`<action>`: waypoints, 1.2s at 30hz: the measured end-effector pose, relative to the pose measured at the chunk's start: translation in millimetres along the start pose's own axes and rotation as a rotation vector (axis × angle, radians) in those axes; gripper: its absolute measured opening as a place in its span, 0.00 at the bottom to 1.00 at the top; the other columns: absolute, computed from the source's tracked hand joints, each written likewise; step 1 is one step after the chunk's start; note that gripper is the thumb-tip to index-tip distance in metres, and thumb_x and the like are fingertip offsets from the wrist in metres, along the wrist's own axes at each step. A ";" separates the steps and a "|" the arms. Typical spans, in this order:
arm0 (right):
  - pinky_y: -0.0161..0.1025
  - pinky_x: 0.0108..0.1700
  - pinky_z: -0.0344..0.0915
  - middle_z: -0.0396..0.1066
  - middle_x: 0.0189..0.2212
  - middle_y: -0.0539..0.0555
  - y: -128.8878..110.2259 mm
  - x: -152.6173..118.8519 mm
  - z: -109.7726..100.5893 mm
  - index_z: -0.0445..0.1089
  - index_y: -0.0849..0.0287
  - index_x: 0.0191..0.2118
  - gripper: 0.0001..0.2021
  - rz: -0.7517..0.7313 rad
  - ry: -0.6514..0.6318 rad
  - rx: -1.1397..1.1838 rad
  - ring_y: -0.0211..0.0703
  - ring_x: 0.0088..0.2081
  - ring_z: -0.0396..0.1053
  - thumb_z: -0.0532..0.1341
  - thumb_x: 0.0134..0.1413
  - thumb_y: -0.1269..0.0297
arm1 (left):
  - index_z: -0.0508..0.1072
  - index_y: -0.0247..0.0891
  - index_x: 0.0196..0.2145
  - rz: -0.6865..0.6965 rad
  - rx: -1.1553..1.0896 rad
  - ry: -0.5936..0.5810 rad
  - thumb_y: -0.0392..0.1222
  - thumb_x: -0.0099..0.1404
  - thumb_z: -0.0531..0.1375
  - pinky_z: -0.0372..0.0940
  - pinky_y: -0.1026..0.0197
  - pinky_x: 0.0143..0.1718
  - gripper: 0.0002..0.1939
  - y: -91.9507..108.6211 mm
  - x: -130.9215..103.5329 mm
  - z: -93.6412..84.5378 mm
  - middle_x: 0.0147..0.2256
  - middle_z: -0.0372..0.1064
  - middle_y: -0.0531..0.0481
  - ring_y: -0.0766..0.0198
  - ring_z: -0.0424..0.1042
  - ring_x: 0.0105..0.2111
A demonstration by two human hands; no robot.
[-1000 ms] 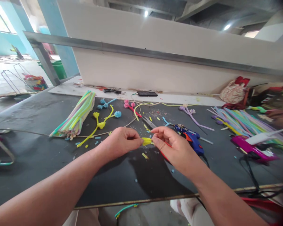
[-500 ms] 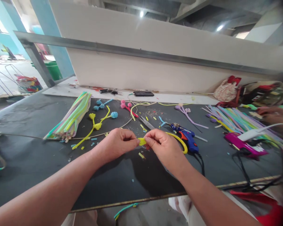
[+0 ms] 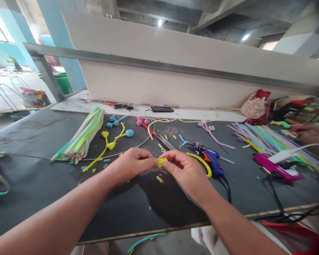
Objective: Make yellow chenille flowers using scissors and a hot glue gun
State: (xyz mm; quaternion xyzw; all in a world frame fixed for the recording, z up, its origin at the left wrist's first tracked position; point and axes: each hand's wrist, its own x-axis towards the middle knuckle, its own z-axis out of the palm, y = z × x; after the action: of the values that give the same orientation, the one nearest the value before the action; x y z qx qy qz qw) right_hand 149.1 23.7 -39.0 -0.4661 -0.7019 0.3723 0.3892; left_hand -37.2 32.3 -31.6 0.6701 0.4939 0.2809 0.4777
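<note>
Over the dark table, both hands meet at a small bundle of short yellow pieces [image 3: 161, 162]. My left hand [image 3: 134, 163] pinches its left end between thumb and fingers. At the other end, the thumb and fingers of my right hand [image 3: 184, 170] close on the bundle. Metal scissor blades [image 3: 166, 142] point away just beyond the hands; a curved yellow handle [image 3: 208, 169] shows to the right of my right hand. Beside it lies a blue glue gun [image 3: 215, 161]. A yellow stem with knotted ends [image 3: 110, 145] rests beyond my left hand.
Pastel strips lie in a left bundle [image 3: 82, 136] and a right pile [image 3: 271, 138]. A magenta tool [image 3: 276, 169] with cables lies at right. Blue [image 3: 116, 121], pink [image 3: 143, 121] and purple [image 3: 208, 129] knotted stems lie farther back. Another person's hand [image 3: 308, 132] is at far right.
My right hand's fingers have shifted slightly on the yellow bundle, whose near end is tilted more into view. Both hands still hold it. The camera view has shifted a little.
</note>
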 end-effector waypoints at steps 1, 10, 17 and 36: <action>0.34 0.32 0.64 0.68 0.25 0.48 -0.5 0.6 -0.4 0.70 0.56 0.34 0.06 0.024 0.001 0.030 0.37 0.28 0.66 0.60 0.52 0.62 | 0.70 0.34 0.24 -0.006 -0.005 -0.005 0.55 0.59 0.54 0.47 0.68 0.17 0.19 0.0 0.0 0.5 0.17 0.56 0.57 0.73 0.51 0.17; 0.34 0.33 0.62 0.70 0.23 0.48 -2.2 2.5 -0.4 0.70 0.59 0.31 0.08 0.186 0.072 0.307 0.36 0.27 0.66 0.62 0.49 0.60 | 0.66 0.36 0.33 0.130 -0.228 0.124 0.47 0.57 0.58 0.55 0.70 0.17 0.11 -5.3 4.6 15.6 0.20 0.61 0.58 0.73 0.59 0.17; 0.35 0.34 0.60 0.69 0.22 0.48 1.0 3.4 4.0 0.70 0.61 0.29 0.06 0.242 0.114 0.489 0.35 0.26 0.65 0.64 0.46 0.63 | 0.68 0.34 0.26 0.126 -0.192 0.117 0.43 0.57 0.59 0.57 0.68 0.22 0.09 -6.0 4.1 16.4 0.19 0.61 0.56 0.72 0.60 0.20; 0.41 0.39 0.64 0.73 0.32 0.51 -0.6 -0.7 0.0 0.61 0.53 0.50 0.18 0.118 0.165 0.229 0.41 0.32 0.71 0.56 0.56 0.53 | 0.67 0.35 0.30 0.153 -0.443 0.148 0.41 0.55 0.63 0.59 0.71 0.19 0.09 -4.8 4.1 18.0 0.19 0.66 0.56 0.74 0.63 0.18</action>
State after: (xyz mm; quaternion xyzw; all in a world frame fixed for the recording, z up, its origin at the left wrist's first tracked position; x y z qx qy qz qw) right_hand 149.1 22.9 -38.6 -0.4881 -0.5919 0.4325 0.4737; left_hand -22.3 29.9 -43.4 0.5618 0.4017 0.4662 0.5529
